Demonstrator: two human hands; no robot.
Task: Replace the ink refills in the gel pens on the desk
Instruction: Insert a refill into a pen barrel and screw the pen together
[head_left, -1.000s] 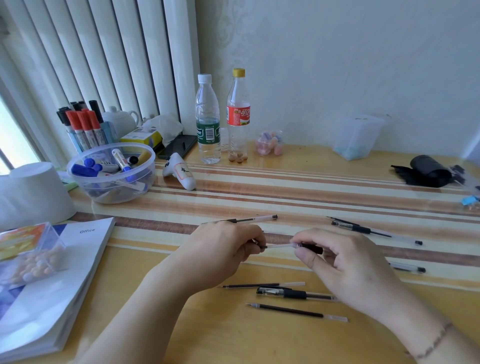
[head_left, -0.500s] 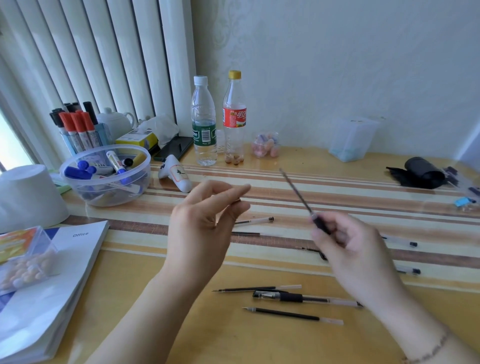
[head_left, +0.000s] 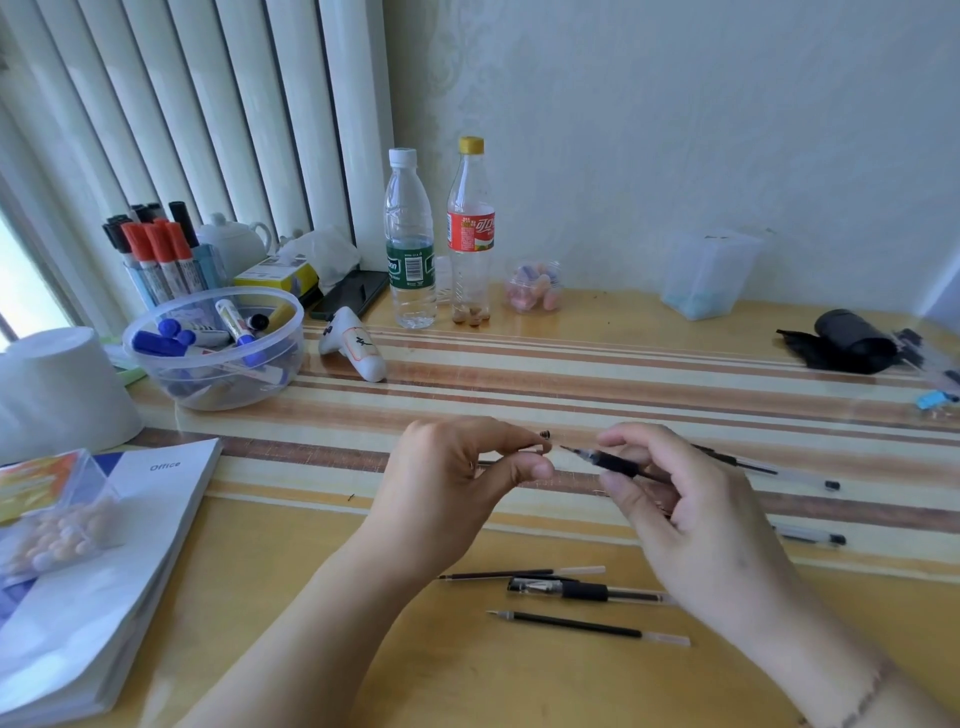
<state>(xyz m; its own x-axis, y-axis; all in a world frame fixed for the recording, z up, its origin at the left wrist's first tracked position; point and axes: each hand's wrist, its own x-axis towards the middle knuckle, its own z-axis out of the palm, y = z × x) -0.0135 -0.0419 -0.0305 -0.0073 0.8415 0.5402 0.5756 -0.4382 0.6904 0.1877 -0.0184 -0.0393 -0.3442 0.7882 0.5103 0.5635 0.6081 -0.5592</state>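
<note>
Centre frame, above the bench (head_left: 519, 686): right hand (head_left: 691, 525) grips a pen (head_left: 618, 464), tip pointing left at the left hand (head_left: 457, 478), which pinches a small spring (head_left: 544, 434).

Single head-worn view; aimed forward and down over the surface (head_left: 519, 691); both hands seen close; wall behind.

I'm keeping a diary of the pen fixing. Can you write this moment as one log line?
step: putting pen together | left hand: pinches small tip piece | right hand: holds pen, point toward left hand | desk: two loose refills, spare pens
</note>
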